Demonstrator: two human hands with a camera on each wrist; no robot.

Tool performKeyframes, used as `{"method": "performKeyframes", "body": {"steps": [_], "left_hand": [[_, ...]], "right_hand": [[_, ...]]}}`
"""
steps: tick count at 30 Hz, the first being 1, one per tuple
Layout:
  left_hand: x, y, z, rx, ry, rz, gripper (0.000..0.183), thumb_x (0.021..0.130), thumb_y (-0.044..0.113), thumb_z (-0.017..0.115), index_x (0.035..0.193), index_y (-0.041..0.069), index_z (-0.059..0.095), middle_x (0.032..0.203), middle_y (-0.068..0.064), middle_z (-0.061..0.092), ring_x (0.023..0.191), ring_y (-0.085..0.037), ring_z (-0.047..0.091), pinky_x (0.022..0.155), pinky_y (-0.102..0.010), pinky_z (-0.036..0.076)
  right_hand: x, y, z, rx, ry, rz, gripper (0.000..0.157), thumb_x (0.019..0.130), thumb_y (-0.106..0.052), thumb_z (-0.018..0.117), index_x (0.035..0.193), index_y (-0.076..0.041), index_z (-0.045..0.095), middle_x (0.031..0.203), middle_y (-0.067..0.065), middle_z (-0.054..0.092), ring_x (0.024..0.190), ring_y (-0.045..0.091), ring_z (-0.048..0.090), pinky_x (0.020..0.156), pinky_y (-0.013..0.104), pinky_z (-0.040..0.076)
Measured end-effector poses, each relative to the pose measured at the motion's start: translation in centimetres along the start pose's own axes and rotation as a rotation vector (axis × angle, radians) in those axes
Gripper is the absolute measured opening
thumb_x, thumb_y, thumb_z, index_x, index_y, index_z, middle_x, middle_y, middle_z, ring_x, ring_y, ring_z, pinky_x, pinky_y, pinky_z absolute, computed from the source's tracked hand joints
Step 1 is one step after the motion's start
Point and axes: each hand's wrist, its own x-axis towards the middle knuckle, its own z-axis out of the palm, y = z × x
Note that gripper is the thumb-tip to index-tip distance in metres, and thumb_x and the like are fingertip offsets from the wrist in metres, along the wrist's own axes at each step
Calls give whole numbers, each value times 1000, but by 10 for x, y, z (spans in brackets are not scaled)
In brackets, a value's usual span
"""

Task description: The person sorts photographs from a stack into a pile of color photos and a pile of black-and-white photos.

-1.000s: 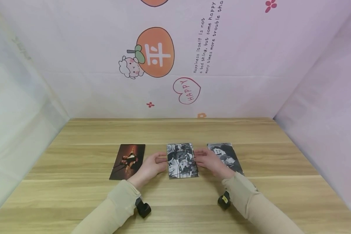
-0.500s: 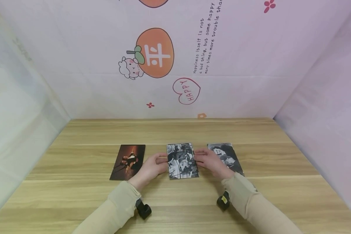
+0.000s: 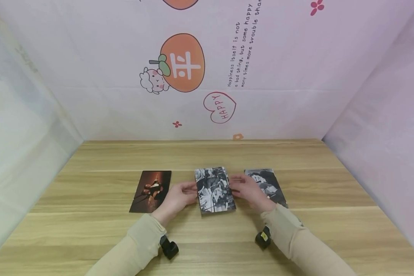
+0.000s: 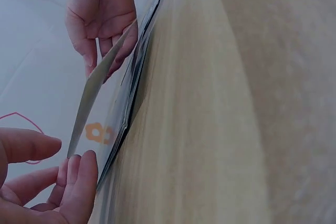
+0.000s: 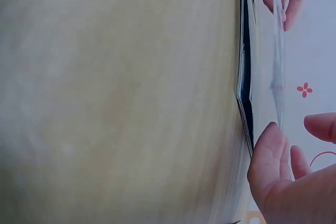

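A black-and-white photo card [image 3: 215,189] is raised and tilted between my two hands; its pale underside [image 4: 94,95] shows in the left wrist view. My left hand [image 3: 180,195] has its fingertips at the card's left edge, with the thumb close above. On the opposite edge, my right hand [image 3: 247,189] touches the card with extended fingers, its thumb [image 5: 320,127] standing apart. Close beneath lie the dark layered edges [image 4: 128,111] of flat cards. To the left, a reddish-brown photo card [image 3: 150,191] lies flat. Another black-and-white photo card [image 3: 267,184] is partly covered by my right hand.
The wood-grain table [image 3: 207,245] stretches around the cards. Behind it hangs a white printed cloth [image 3: 279,111], with pale cloth sides [image 3: 27,126] at left and right. A small black camera [image 3: 169,247] hangs below each wrist.
The middle photo card has tilted up from its flatter position, its near edge shifting toward me and its far edge slightly left. Both hands have hardly moved.
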Motion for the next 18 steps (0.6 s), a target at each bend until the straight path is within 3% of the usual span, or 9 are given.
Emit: {"method": "performKeyframes", "body": {"steps": [9,18], "left_hand": [[-1,2,5,-84,-5,-26,43,81,-14,58,124,-16,52,110,-28,61,91,-21,65,77,-34,59],[-3,4,14,-85,-33,-26,45,81,-13,59,125,-15,51,111,-26,59,82,-14,63,70,-29,59]], "right_hand": [[-3,0,-3,-33,34,10,39,90,2,54,129,7,48,123,26,53,105,29,59,90,38,54],[-5,0,-11,-77,61,28,41,88,1,56,129,5,51,113,20,57,89,17,59,78,30,57]]}}
